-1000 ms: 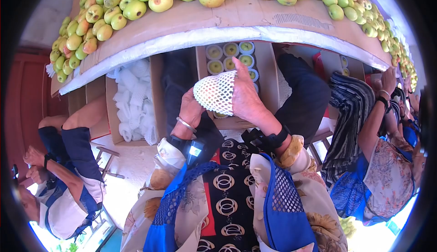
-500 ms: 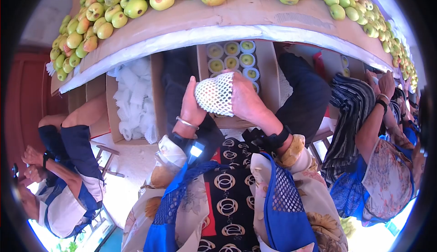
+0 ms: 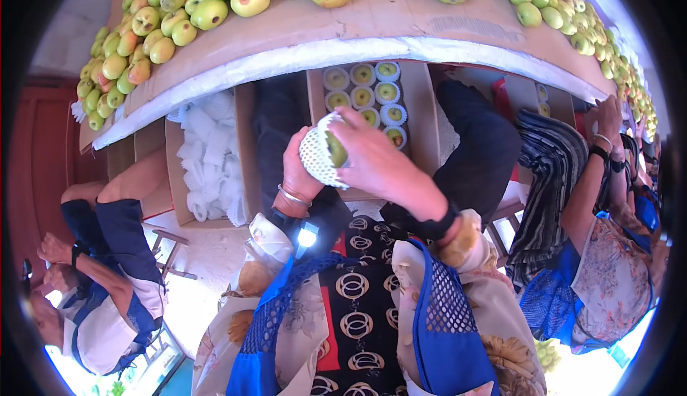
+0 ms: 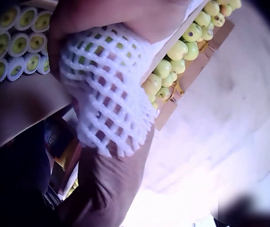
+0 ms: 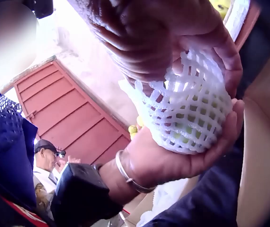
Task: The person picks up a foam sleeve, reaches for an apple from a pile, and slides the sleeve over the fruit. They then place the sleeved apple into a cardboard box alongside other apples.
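Observation:
A green apple [image 3: 336, 150] sits in a white foam net [image 3: 316, 158], part of its skin bare on the right side. My left hand [image 3: 297, 170] cups the netted apple from the left; in the right wrist view its fingers curl under the net [image 5: 191, 118]. My right hand [image 3: 376, 163] grips the net's open end, fingers over the top and side. The left wrist view shows the net's loose, frilled edge spread over the right hand, whose fingertips are partly hidden.
Below the table edge [image 3: 286, 54] stand a box of white foam nets [image 3: 211, 152] and a box with rows of wrapped apples [image 3: 363, 95]. Loose apples [image 3: 250, 0] lie along the tabletop. People sit at both sides.
My right hand has turned and shifted left over the net, its fingers now at the top. The net's open end has moved, and green apple skin shows where net covered it.

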`<control>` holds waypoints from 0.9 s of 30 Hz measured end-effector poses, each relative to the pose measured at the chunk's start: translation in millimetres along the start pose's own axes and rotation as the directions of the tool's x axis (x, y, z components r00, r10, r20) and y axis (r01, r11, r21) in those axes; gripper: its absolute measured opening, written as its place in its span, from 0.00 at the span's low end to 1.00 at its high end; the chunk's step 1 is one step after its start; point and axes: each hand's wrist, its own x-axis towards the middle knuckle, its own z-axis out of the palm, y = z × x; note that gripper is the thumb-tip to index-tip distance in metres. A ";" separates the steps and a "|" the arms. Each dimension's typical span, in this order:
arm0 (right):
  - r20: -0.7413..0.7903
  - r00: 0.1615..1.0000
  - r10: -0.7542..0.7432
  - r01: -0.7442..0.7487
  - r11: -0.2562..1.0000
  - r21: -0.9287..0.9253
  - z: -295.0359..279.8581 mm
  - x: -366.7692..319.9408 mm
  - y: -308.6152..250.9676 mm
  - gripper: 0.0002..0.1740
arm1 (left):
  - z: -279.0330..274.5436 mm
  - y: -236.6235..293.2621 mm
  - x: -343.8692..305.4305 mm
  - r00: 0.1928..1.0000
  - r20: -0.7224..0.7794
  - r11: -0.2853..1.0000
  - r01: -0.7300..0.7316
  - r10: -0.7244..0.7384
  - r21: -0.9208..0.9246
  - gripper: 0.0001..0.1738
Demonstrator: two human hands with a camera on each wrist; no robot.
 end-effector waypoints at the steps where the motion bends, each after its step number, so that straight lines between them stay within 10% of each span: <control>1: -0.034 0.999 -0.029 0.030 0.998 0.047 -13.6 0.5 -1.3 0.21 | 2.5 0.6 -3.0 1.000 -0.016 1.000 -0.013 0.013 -0.020 0.23; 6: -0.297 0.940 0.170 0.047 0.796 0.604 -63.7 -9.9 8.8 0.10 | -0.4 5.9 -6.8 1.000 -0.012 0.999 -0.017 0.017 0.030 0.27; 14: -0.146 0.986 -0.083 0.121 0.953 0.276 -32.6 -19.4 -5.4 0.16 | 5.0 8.9 -13.1 0.974 0.226 0.998 0.017 -0.004 -0.054 0.29; 27: -0.156 0.979 -0.132 0.149 0.983 0.108 5.0 -22.7 12.2 0.11 | 9.9 2.3 -5.3 0.977 -0.039 0.977 -0.208 0.210 0.046 0.23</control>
